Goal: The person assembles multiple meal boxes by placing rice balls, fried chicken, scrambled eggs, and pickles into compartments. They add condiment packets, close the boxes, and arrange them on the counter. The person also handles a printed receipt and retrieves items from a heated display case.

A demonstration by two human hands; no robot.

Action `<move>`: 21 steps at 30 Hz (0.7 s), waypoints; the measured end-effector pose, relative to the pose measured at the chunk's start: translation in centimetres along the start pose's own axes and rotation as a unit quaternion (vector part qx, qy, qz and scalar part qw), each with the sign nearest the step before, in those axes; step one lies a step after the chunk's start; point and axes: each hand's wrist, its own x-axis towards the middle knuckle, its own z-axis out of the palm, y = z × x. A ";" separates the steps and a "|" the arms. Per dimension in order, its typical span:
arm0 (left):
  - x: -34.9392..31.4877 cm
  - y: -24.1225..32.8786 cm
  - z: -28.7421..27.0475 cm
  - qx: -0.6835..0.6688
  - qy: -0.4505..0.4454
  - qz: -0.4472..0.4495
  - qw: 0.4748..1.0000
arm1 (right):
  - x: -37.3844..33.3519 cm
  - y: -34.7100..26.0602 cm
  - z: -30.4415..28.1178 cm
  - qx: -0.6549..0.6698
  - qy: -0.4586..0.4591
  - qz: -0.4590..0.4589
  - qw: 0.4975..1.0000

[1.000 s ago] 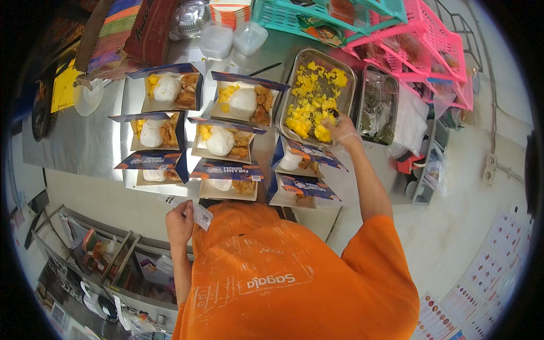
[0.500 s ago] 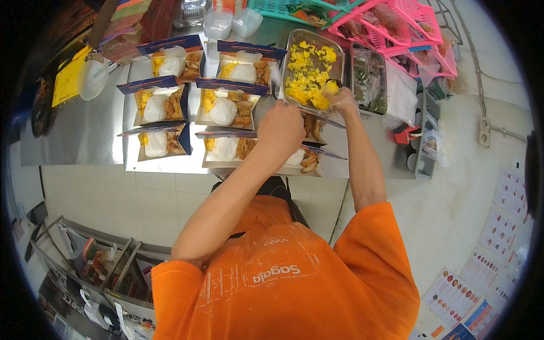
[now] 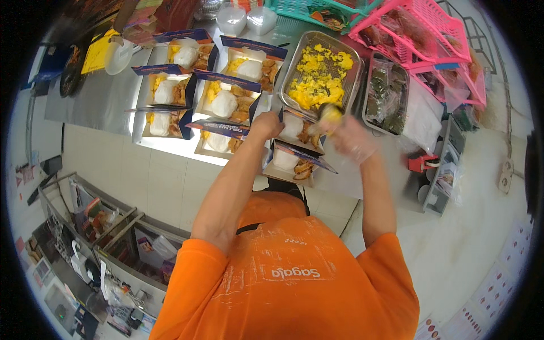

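Observation:
My right hand (image 3: pixel 354 139), in a clear plastic glove and blurred by motion, is closed round a small dark scoop (image 3: pixel 330 113) filled with yellow scrambled egg. It is just off the near right corner of a metal tray of scrambled egg (image 3: pixel 317 76). My left hand (image 3: pixel 267 124) pinches the left edge of an open meal box (image 3: pixel 292 128) holding white rice and browned meat pieces; its fingertips are partly hidden. Nearer me, another box (image 3: pixel 288 161) shows rice and meat. Several other open boxes to the left also have yellow egg, such as the middle one (image 3: pixel 224 105).
Right of the egg tray lies a second metal tray (image 3: pixel 371 113) with plastic-wrapped dark green contents. Behind stand pink baskets (image 3: pixel 436 34) and a teal basket (image 3: pixel 309 17). A red tape dispenser (image 3: pixel 422 163) is at the table's right end. Stacked cartons (image 3: pixel 158 17) stand far left.
My right hand has lifted the scoop of egg out of the tray toward me. My left hand has lowered onto the meal box's edge. The view has shifted and turned somewhat.

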 end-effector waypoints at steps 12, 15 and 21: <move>3.6 -3.8 0.9 0.220 -0.070 0.253 0.940 | 11.3 6.8 9.9 -0.301 0.127 -0.279 0.903; 3.5 -3.8 0.9 0.210 -0.065 0.230 0.948 | 9.6 6.6 10.6 -0.427 0.192 -0.274 0.840; 2.1 -2.6 0.6 0.202 -0.082 0.208 0.953 | 10.5 11.0 10.6 -0.418 0.263 -0.261 0.829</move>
